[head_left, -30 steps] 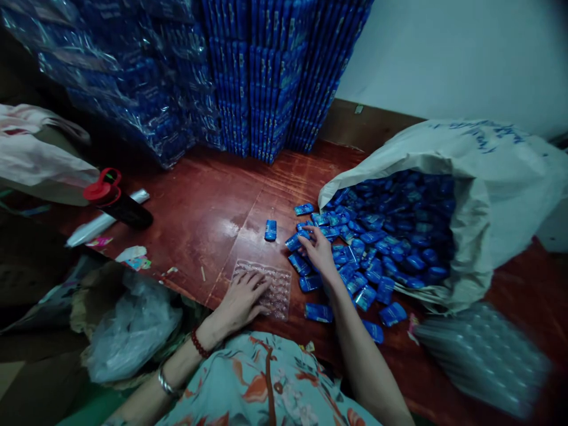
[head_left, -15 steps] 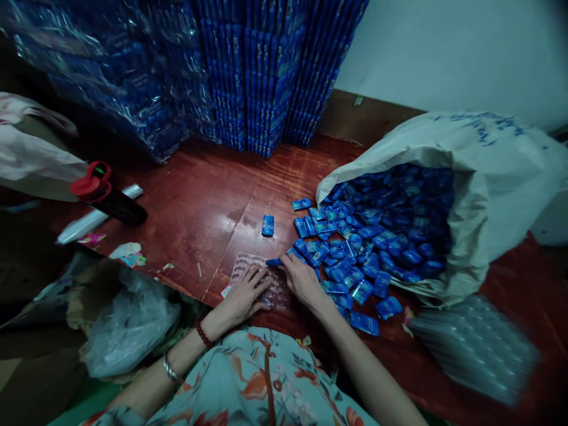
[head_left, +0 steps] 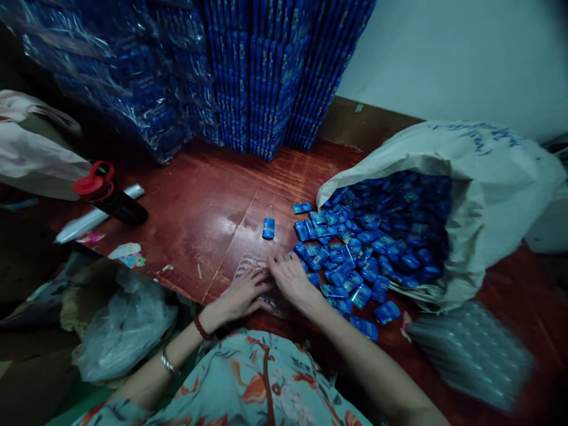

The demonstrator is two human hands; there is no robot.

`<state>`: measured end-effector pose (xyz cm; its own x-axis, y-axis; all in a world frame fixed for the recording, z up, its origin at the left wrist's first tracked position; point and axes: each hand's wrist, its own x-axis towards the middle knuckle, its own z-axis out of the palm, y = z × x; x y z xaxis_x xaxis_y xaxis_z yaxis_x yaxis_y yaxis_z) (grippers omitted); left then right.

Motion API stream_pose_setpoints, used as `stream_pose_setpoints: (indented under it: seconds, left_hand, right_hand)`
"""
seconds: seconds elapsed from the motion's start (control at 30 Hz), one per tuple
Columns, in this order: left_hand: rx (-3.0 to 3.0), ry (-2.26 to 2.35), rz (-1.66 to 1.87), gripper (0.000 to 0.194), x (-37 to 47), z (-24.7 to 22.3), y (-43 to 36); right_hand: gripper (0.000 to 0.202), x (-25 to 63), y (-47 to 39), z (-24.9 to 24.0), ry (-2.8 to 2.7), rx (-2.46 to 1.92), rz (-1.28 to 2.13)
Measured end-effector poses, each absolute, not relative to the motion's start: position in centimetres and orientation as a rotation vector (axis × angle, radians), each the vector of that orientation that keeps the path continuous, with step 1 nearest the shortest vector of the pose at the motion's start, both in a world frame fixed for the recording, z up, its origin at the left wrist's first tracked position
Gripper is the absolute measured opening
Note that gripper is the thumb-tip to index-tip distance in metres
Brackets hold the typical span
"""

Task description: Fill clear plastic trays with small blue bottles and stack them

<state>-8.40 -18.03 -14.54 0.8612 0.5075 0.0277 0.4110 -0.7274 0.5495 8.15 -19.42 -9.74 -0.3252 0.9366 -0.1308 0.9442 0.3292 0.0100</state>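
Observation:
A clear plastic tray with moulded hollows [head_left: 248,262] lies on the table in front of my body, partly covered by both hands. My left hand [head_left: 245,292] rests on it with fingers stretched out. Beside it my right hand [head_left: 293,280] is bent over the tray's right part, fingers drawn together and pointing down. Whatever is under those fingers is hidden. Just right of my right hand begins a heap of small blue wrapped packets [head_left: 339,273]. One lone blue packet [head_left: 268,228] lies beyond the tray.
A white sack [head_left: 501,177] lies on its side at the right, spilling packets. Clear moulded trays [head_left: 474,355] are stacked at the lower right. Tall blue stacks [head_left: 266,89] stand at the back. A black bottle with red lid [head_left: 115,198] and a plastic roll [head_left: 84,223] are on the left.
My right hand has moved slightly left, closer to my left hand. The blue packet seen at its fingertips before is now out of sight. My left hand stays on the tray.

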Motion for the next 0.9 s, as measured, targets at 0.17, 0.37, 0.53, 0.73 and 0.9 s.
stream_pose_setpoints:
  seconds: [0.17, 0.37, 0.53, 0.73, 0.9]
  left_hand:
    - [2.58, 0.754, 0.344, 0.029, -6.8, -12.2, -10.5]
    - [2.727, 0.834, 0.057, 0.039, -2.2, -13.4, -4.5]
    - [2.661, 0.952, 0.075, 0.026, -1.7, -13.7, -3.7]
    - [2.194, 1.142, 0.588, 0.029, -6.3, -13.1, -7.4]
    - [1.853, 1.18, 0.777, 0.022, -7.9, -14.1, -13.1]
  right_hand:
    - [0.032, 8.1, -19.6, -9.9, 2.386, 1.943, -0.154]
    - [0.04, 8.5, -20.2, -11.3, 2.394, 2.012, -0.241]
    - [0.044, 9.1, -20.7, -12.5, 2.429, 2.064, -0.267]
    - [0.043, 10.5, -21.5, -13.4, 2.568, 2.333, -0.476]
    - [0.038, 10.8, -22.7, -13.9, 2.688, 2.626, -0.695]
